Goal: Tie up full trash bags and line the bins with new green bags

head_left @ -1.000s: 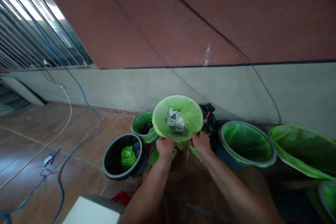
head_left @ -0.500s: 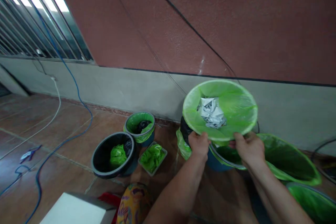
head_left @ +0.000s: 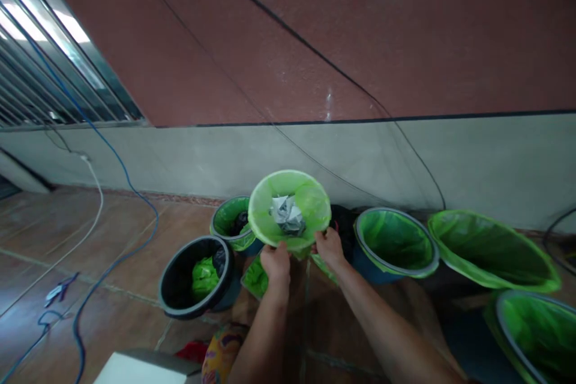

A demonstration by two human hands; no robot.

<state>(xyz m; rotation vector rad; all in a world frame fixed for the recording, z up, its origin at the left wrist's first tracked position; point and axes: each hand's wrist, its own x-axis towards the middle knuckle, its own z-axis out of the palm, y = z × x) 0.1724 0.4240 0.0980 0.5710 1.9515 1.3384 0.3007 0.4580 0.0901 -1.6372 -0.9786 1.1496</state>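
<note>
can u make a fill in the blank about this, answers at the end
The left hand and right hand grip the round, green-lined bin by its ____ (near/far) rim. Crumpled grey-and-white material lies ____ (inside/outside) that bin. A round, dark bin holding a bright-green plastic bag stands to its ____ (left/right).
Missing words: near; inside; left

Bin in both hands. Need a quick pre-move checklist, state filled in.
1. Left hand gripping near rim of the green-lined bin: ok.
2. Right hand gripping the same rim: ok.
3. Crumpled grey-white wad inside, below the rim: ok.
4. Tray of green plastic in full view: not ok, partly hidden by the left hand.
5. Bin's underside sound: cannot tell, out of sight.
</note>
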